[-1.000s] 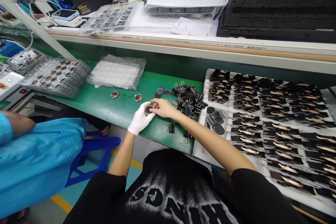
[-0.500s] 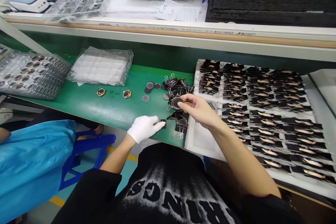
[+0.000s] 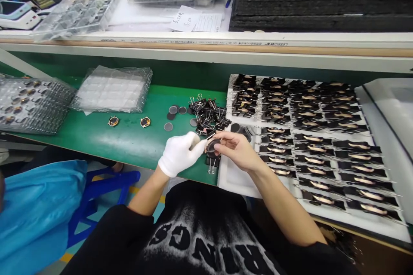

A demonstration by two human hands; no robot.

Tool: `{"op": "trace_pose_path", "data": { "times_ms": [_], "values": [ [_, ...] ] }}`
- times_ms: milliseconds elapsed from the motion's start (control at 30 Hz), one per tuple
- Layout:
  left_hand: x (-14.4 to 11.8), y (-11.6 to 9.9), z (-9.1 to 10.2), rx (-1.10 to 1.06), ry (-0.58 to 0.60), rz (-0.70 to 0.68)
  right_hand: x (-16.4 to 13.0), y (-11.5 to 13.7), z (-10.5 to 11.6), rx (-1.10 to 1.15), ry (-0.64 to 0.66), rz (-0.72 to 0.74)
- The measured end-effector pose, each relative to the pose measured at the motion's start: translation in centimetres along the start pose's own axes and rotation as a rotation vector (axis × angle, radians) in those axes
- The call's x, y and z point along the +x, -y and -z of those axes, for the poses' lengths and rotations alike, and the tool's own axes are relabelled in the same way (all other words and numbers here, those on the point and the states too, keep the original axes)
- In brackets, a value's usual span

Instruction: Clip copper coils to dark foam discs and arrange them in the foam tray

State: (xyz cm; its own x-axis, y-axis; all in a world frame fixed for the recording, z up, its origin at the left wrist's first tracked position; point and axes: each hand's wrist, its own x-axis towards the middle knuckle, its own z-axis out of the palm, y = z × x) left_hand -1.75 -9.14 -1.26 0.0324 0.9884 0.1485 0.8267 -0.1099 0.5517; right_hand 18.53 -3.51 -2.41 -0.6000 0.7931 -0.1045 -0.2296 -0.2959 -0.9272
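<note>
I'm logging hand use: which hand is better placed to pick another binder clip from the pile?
Probably the left hand: its fingers lie just below the clip pile, while the right hand pinches the round disc.

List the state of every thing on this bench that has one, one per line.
left hand: gloved, pinching a binder clip against the disc
right hand: bare, holding the round disc
binder clip pile: loose heap on the green mat
clear tray stack: empty pockets
left tray: partly filled
white tray: rows of clipped parts, near-left corner bare

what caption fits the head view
White-gloved left hand and bare right hand hold a small dark round disc over scattered black binder clips
</note>
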Motion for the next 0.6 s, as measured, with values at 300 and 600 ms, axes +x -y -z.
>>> {"op": "trace_pose_path", "data": {
  "times_ms": [300,600],
  "values": [
    [1.0,0.4,0.9,-0.049,0.186,-0.071,-0.7,0.1,0.5,-0.044,0.106,-0.029],
    [1.2,0.2,0.9,-0.264,0.237,0.160,-0.3,1.1,2.1,-0.004,-0.253,0.012]
  ]
}}
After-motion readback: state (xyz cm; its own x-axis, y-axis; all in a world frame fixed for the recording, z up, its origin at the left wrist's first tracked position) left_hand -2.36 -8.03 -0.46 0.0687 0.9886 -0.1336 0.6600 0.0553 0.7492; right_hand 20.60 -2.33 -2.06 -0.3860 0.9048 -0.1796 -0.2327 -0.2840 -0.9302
